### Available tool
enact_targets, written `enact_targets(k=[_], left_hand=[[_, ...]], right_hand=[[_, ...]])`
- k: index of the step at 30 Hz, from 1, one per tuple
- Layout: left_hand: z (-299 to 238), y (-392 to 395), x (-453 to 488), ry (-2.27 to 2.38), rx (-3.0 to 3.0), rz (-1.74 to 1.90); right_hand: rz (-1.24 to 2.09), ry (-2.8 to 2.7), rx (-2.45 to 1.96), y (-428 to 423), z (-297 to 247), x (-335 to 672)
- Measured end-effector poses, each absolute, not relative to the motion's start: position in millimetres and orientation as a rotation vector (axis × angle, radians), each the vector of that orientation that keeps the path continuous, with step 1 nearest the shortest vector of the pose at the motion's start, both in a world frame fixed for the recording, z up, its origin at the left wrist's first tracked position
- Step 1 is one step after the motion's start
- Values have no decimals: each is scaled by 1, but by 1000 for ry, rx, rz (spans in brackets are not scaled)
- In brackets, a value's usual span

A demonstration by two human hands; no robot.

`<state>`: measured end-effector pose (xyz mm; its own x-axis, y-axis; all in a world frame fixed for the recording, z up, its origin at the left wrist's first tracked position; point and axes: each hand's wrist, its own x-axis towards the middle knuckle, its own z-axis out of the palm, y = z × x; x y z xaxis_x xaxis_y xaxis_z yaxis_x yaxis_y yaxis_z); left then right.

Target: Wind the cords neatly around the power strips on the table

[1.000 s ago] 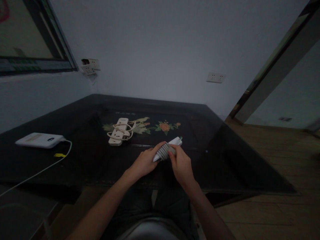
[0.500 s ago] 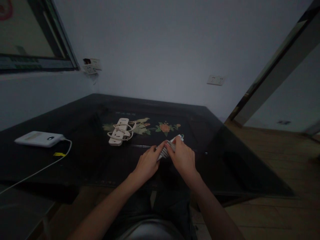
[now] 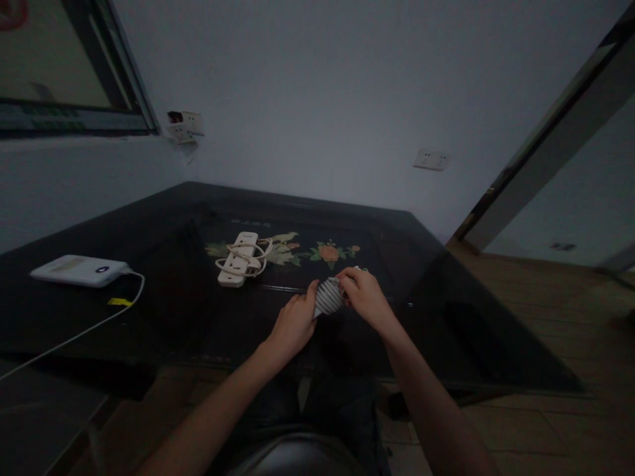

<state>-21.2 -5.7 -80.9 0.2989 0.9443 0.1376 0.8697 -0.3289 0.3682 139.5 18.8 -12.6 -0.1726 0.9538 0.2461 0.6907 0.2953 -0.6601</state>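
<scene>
A striped bundle of wound pale cord (image 3: 328, 297) is held over the front middle of the dark table. My left hand (image 3: 294, 319) is closed around its left side, thumb along the top. At its right end my right hand (image 3: 363, 291) is closed, fingers pinched on the cord. A small white end peeks out beyond the right fingers; whatever the cord is wrapped round is mostly hidden. Left of my hands lies a white power strip (image 3: 231, 278), its own cord looped loosely over it.
The glossy black table (image 3: 198, 330) bears a flower print (image 3: 328, 253). A white power bank (image 3: 79, 270) with a cable lies at the left, near a yellow tag (image 3: 120, 302). Wall sockets (image 3: 431, 159) are behind; one socket (image 3: 181, 133) at the left hangs loose.
My right hand has shifted slightly right and its fingers have changed their grip. More of the striped winding now shows between my hands. The left hand stays nearly in place.
</scene>
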Motion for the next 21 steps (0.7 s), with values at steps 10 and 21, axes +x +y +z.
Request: enact_targets(k=[10, 21], left_hand=[[-80, 3, -26, 1382, 2147, 583], [-84, -1, -20, 977, 1635, 947]], right_hand=[[673, -1912, -1366, 10, -3, 141], [-19, -2402, -1397, -6, 28, 132]])
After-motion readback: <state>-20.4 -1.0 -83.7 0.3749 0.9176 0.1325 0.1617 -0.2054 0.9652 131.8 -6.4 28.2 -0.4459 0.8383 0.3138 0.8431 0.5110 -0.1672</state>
